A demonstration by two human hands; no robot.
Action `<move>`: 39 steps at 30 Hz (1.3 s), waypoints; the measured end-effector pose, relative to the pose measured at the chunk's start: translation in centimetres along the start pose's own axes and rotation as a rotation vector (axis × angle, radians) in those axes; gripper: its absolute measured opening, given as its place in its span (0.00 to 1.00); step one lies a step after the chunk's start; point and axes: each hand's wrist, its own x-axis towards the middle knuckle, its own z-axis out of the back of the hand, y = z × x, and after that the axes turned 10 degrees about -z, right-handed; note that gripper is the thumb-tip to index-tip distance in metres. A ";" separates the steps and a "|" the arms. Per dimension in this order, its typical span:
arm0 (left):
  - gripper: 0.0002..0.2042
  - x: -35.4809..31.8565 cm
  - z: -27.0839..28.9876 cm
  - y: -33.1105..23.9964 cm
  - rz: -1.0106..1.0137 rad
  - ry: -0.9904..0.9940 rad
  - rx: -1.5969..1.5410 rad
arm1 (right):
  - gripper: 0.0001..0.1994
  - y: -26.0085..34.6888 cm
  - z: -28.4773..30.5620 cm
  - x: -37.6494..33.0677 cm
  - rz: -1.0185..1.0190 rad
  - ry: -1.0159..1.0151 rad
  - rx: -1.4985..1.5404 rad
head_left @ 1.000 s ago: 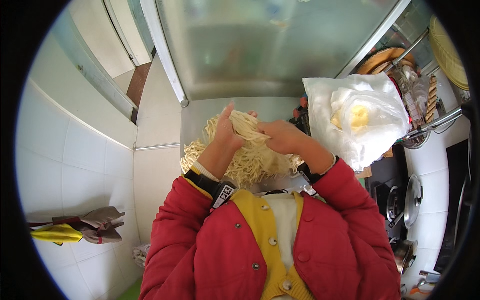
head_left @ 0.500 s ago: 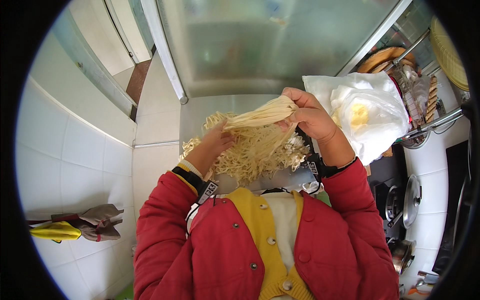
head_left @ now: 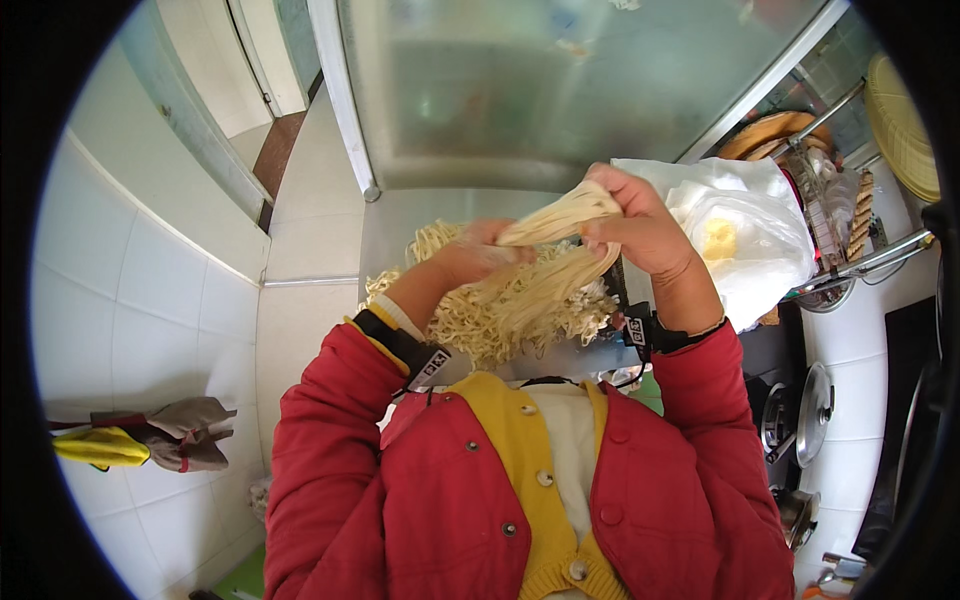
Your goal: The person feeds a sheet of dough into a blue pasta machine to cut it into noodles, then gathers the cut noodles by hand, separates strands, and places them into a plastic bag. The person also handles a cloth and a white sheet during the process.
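My right hand (head_left: 643,222) grips the looped end of a bundle of pale raw noodles (head_left: 565,212), held above the counter with fingers and thumb closed round it. My left hand (head_left: 482,252), a little blurred by motion, is closed round the bundle's other end, to the left. From the right hand other strands hang down towards the pile. Beneath both hands a large loose heap of noodles (head_left: 490,325) lies on a grey metal worktop (head_left: 395,215). The heap is partly hidden by the left wrist and the raised bundle.
A white plastic bag (head_left: 770,215) with something yellow inside stands right of my right hand. Behind the worktop rises a frosted glass panel (head_left: 560,110). Further right are a metal rack (head_left: 870,258) and a pot lid (head_left: 815,412). Cloths (head_left: 190,435) hang on the left wall.
My left hand has moved right and slightly up along the bundle, closer to my right hand. The right hand has shifted slightly right and up, still holding the noodles.
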 end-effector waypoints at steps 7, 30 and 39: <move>0.32 0.6 0.3 -2.3 -0.186 0.150 -0.255 | 0.11 -2.4 -0.7 1.0 -0.146 0.058 -0.173; 0.07 3.5 2.8 -24.1 -0.413 0.086 0.268 | 0.11 12.3 -2.2 0.8 0.183 -0.180 -0.064; 0.04 5.0 3.5 -32.2 -0.611 -0.040 0.262 | 0.06 15.6 -2.4 0.0 0.232 -0.063 -0.075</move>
